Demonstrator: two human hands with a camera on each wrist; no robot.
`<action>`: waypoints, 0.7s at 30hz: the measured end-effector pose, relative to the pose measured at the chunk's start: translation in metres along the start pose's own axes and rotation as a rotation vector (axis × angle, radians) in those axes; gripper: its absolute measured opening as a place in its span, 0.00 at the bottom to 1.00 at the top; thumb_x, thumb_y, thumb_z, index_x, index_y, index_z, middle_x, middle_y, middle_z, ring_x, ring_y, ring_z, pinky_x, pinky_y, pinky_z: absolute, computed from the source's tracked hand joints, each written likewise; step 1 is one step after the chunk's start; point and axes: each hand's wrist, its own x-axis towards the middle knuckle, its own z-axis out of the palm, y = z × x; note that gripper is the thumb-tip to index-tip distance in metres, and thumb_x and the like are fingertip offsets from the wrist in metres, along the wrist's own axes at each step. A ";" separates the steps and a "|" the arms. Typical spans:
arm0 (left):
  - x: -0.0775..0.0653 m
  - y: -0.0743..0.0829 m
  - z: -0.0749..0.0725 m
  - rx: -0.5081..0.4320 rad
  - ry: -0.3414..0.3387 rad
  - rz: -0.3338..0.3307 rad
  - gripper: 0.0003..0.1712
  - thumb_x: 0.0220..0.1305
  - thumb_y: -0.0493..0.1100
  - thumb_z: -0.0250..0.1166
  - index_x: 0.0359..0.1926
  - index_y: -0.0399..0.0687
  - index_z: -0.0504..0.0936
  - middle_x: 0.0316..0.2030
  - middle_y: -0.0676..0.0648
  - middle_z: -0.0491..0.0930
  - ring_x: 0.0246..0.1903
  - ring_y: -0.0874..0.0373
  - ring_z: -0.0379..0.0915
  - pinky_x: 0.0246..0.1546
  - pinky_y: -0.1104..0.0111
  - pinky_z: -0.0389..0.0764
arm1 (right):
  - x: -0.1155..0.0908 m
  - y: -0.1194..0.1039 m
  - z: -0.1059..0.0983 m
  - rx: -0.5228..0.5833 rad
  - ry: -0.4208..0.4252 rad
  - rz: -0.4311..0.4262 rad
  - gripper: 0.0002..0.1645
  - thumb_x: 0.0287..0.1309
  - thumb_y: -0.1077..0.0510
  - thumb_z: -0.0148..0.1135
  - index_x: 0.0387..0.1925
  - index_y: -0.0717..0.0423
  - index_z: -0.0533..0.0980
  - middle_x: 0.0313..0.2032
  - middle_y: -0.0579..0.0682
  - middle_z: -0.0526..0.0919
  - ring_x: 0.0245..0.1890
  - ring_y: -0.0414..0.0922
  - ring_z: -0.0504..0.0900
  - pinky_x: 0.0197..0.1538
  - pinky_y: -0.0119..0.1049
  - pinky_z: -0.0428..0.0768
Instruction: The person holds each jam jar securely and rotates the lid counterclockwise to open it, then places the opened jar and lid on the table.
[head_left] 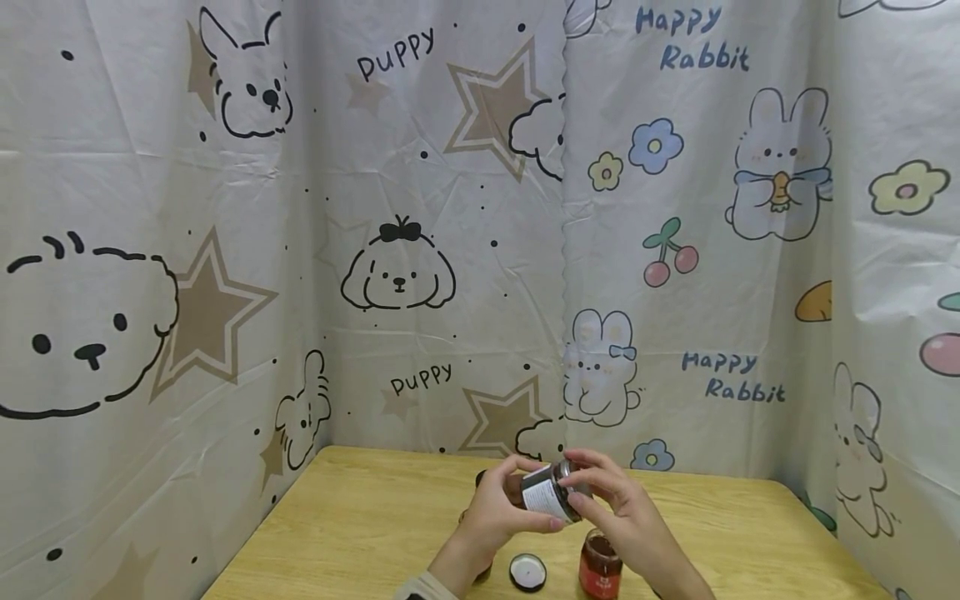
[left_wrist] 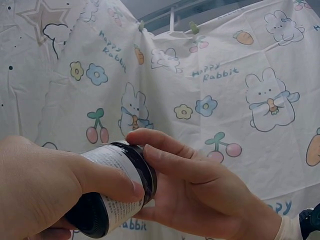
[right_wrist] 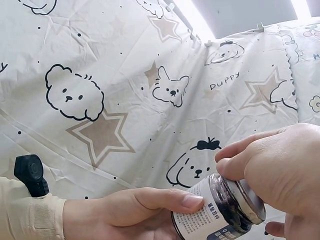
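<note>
My left hand (head_left: 489, 510) grips a dark glass jar (right_wrist: 202, 215) with a white printed label, holding it tilted above the table. The thumb lies along the label in the left wrist view. At the jar's other end, the fingers of my right hand (head_left: 618, 502) curl round its lid (right_wrist: 251, 202). Below the hands stands a jar of dark red contents with a red label (head_left: 600, 575), its mouth uncovered. Beside it lies a round lid (head_left: 528, 572), its white inside facing up.
Dark objects partly show behind my left hand and wrist, mostly hidden. The wooden table (head_left: 360, 517) ends at curtains (head_left: 450, 333) printed with puppies and rabbits, which hang along its back and sides.
</note>
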 end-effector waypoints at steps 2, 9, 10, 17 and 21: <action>0.000 0.000 0.000 -0.001 0.003 -0.001 0.33 0.46 0.28 0.80 0.55 0.38 0.79 0.43 0.39 0.86 0.39 0.50 0.84 0.35 0.62 0.86 | 0.000 0.000 0.001 0.005 -0.001 -0.013 0.11 0.71 0.63 0.63 0.51 0.52 0.84 0.67 0.57 0.72 0.66 0.42 0.71 0.64 0.42 0.75; 0.000 -0.001 0.000 -0.002 0.020 -0.012 0.33 0.46 0.28 0.80 0.54 0.40 0.80 0.41 0.39 0.86 0.37 0.51 0.84 0.34 0.63 0.85 | 0.001 -0.005 0.002 0.043 -0.007 0.089 0.33 0.70 0.59 0.65 0.73 0.51 0.68 0.72 0.53 0.69 0.72 0.52 0.66 0.68 0.64 0.65; 0.000 -0.001 0.000 -0.002 0.019 -0.012 0.33 0.45 0.28 0.80 0.54 0.40 0.80 0.41 0.39 0.86 0.37 0.51 0.83 0.34 0.63 0.85 | 0.001 -0.005 0.002 0.050 -0.006 0.100 0.35 0.70 0.59 0.66 0.74 0.51 0.66 0.73 0.54 0.68 0.73 0.54 0.65 0.69 0.65 0.63; 0.000 0.000 0.001 0.009 0.010 0.001 0.32 0.46 0.29 0.80 0.55 0.39 0.79 0.42 0.39 0.86 0.37 0.51 0.84 0.34 0.63 0.86 | 0.001 -0.004 0.001 0.017 -0.017 0.160 0.35 0.67 0.60 0.68 0.73 0.51 0.69 0.75 0.57 0.60 0.72 0.64 0.61 0.66 0.67 0.66; 0.000 0.000 0.000 0.023 0.024 0.010 0.32 0.46 0.29 0.81 0.54 0.39 0.79 0.41 0.40 0.86 0.36 0.51 0.83 0.34 0.63 0.85 | 0.002 -0.006 0.002 -0.003 -0.040 0.242 0.36 0.66 0.57 0.69 0.73 0.47 0.69 0.71 0.56 0.64 0.64 0.58 0.66 0.64 0.59 0.72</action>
